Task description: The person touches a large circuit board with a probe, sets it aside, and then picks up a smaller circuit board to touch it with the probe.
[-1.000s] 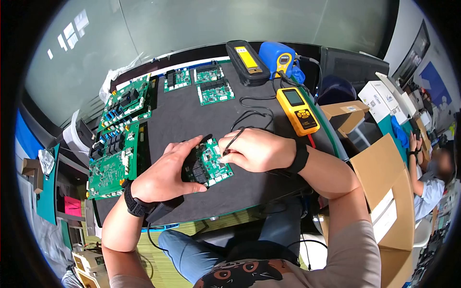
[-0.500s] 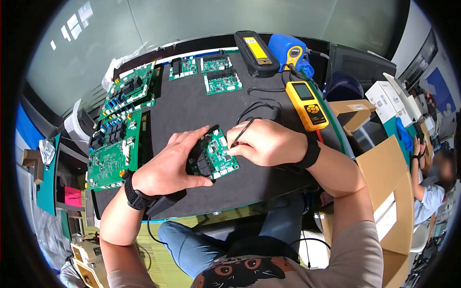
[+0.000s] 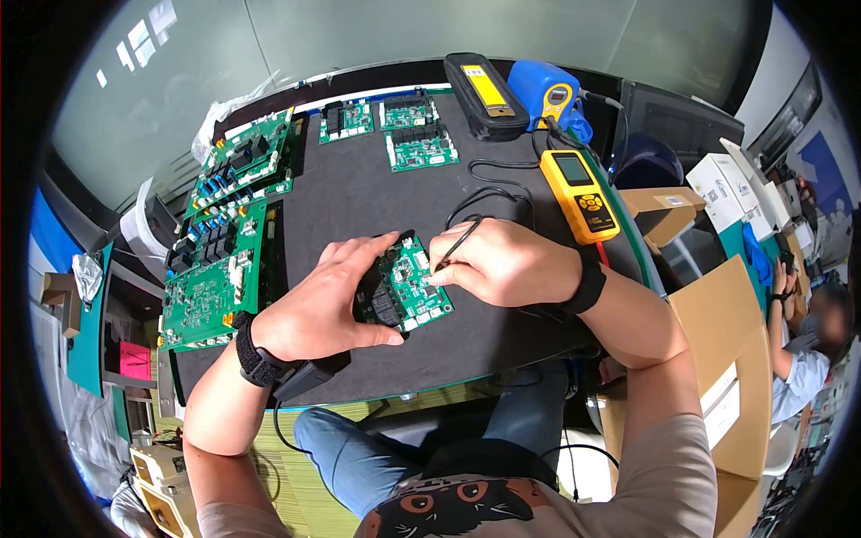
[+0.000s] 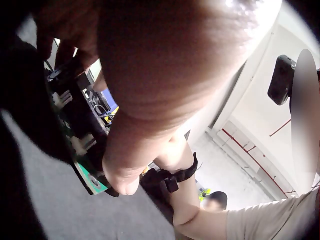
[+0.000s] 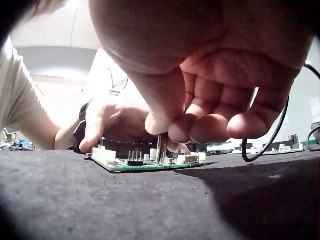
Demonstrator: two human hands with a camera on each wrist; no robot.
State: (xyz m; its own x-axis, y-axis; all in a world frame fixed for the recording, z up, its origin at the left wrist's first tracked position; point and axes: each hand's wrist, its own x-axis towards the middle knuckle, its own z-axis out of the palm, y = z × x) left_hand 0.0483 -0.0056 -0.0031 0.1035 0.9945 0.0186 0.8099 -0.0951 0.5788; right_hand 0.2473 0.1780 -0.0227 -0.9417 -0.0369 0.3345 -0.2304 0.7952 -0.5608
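Note:
A green circuit board (image 3: 416,289) lies on the dark mat (image 3: 359,188). My left hand (image 3: 321,301) grips its left side, thumb at the near edge and fingers at the far edge; the left wrist view shows the thumb (image 4: 125,175) against the board's edge. My right hand (image 3: 511,265) pinches a thin metal-tipped piece (image 5: 160,150) between thumb and forefinger, its tip down on the board among the parts. A black cable (image 3: 459,244) runs by that hand. What the piece is, I cannot tell.
Larger green boards (image 3: 208,296) stand at the left, several small boards (image 3: 421,146) at the back. A yellow meter (image 3: 579,195), black case (image 3: 487,97) and blue device (image 3: 542,90) are at the right. An open cardboard box (image 3: 717,359) stands beyond the right edge.
The head view has shifted, so the whole table appears a little higher and further right. Both hands keep their hold on the board and the thin piece.

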